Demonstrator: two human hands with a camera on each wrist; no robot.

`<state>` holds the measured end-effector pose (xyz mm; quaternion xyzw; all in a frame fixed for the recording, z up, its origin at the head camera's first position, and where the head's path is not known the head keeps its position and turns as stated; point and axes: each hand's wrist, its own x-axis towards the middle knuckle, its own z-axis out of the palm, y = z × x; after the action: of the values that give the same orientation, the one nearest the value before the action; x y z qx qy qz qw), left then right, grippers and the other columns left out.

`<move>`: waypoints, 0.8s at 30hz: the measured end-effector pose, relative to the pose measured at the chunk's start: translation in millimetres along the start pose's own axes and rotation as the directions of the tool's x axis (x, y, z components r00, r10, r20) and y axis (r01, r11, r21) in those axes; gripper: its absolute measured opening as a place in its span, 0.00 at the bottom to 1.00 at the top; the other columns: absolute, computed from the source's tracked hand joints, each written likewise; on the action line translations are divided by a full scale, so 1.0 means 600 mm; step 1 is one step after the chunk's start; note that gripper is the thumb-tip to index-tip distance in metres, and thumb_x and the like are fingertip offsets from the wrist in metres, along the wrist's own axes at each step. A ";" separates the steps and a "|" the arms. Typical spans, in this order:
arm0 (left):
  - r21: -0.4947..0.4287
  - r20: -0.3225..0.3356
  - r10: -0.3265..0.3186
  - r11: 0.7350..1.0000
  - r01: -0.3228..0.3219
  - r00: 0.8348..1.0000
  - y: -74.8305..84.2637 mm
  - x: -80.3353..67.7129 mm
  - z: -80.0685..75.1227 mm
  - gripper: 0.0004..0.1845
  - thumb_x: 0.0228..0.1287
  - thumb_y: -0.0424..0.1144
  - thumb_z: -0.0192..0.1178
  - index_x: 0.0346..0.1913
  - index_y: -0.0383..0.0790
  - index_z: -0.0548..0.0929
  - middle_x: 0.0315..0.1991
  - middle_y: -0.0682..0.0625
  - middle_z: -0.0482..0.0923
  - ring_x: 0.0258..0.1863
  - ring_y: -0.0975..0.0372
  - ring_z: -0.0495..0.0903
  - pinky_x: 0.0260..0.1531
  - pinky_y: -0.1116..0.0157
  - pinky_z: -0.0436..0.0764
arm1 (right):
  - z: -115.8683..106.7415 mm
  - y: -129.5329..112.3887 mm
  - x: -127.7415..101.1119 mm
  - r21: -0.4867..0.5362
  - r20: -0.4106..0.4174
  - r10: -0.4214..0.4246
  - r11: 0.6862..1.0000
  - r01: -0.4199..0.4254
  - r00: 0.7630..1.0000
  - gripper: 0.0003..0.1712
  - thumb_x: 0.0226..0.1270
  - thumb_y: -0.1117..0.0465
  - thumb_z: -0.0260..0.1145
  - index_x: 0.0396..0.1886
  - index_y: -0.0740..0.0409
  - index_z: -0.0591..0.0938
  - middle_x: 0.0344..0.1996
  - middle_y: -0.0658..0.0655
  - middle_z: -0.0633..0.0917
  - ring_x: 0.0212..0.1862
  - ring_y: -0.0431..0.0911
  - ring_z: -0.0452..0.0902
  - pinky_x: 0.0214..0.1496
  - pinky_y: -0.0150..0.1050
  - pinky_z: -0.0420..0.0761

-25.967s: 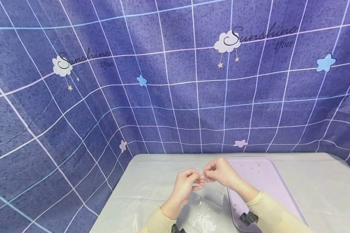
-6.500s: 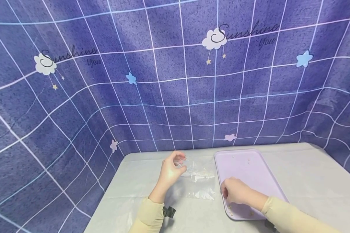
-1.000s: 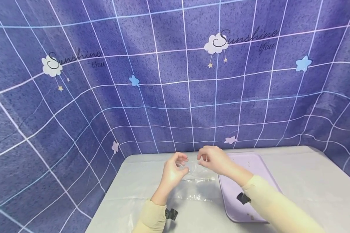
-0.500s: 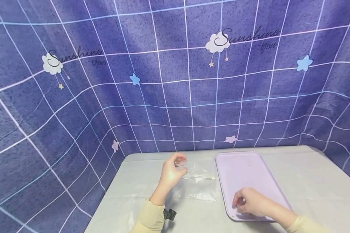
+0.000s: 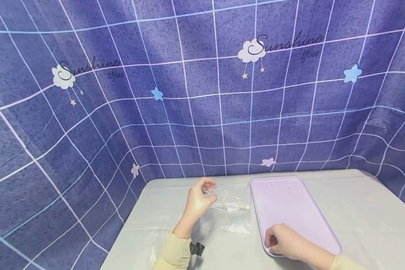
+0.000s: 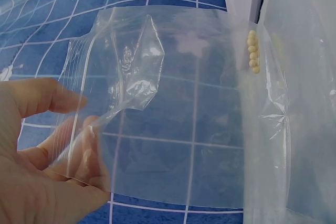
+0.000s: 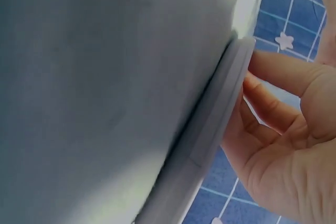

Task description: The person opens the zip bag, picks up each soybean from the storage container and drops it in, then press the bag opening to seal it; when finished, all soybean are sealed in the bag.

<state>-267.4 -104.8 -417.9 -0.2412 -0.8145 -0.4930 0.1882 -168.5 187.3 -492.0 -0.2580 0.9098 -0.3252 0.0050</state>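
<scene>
In the head view my left hand holds a clear zip bag by its mouth end. The left wrist view shows the bag spread out, fingers seen through its plastic near the zip strips. Several small round pale-yellow balls, like beads or beans, lie in a row along its bottom fold. My right hand bends down at the near left corner of a lilac tray. In the right wrist view its fingertips meet the tray's rim; whether they pinch anything is hidden.
A few more small balls lie toward the far end of the tray. The light grey table cover runs to a blue gridded curtain behind and at the left.
Over the last second my right hand has gone from beside the bag's mouth down to the tray's near left corner. Fewer balls show on the tray than before. My left hand stays put.
</scene>
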 end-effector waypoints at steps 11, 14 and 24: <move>-0.014 0.003 -0.003 1.000 0.003 1.000 0.001 0.000 -0.001 0.21 0.45 0.22 0.66 0.46 0.37 0.83 0.39 0.45 0.87 0.37 0.54 0.85 0.43 0.50 0.83 | -0.074 -0.023 0.046 0.185 -0.041 -0.128 0.974 0.134 0.991 0.12 0.50 0.74 0.69 0.24 0.52 0.85 0.23 0.40 0.81 0.28 0.33 0.75 0.32 0.33 0.80; -0.001 -0.004 0.003 1.000 -0.003 1.000 0.000 0.000 -0.001 0.21 0.45 0.23 0.66 0.46 0.38 0.84 0.39 0.48 0.87 0.37 0.55 0.85 0.43 0.52 0.83 | -0.113 -0.061 0.083 0.179 -0.119 -0.142 0.971 0.162 0.983 0.09 0.58 0.71 0.70 0.28 0.52 0.86 0.25 0.41 0.83 0.30 0.35 0.77 0.34 0.34 0.81; 0.024 0.007 0.026 0.999 -0.027 1.000 0.000 0.000 0.001 0.21 0.45 0.23 0.67 0.46 0.38 0.84 0.39 0.48 0.87 0.38 0.56 0.85 0.44 0.58 0.83 | -0.119 -0.118 0.213 -0.023 -0.287 -0.212 0.976 0.215 0.934 0.06 0.60 0.68 0.74 0.31 0.53 0.87 0.29 0.45 0.87 0.25 0.36 0.74 0.28 0.34 0.75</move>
<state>-267.4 -104.2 -418.0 -0.2513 -0.8176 -0.4799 0.1951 -259.1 122.4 -373.2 -0.3053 0.8659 -0.3617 -0.1615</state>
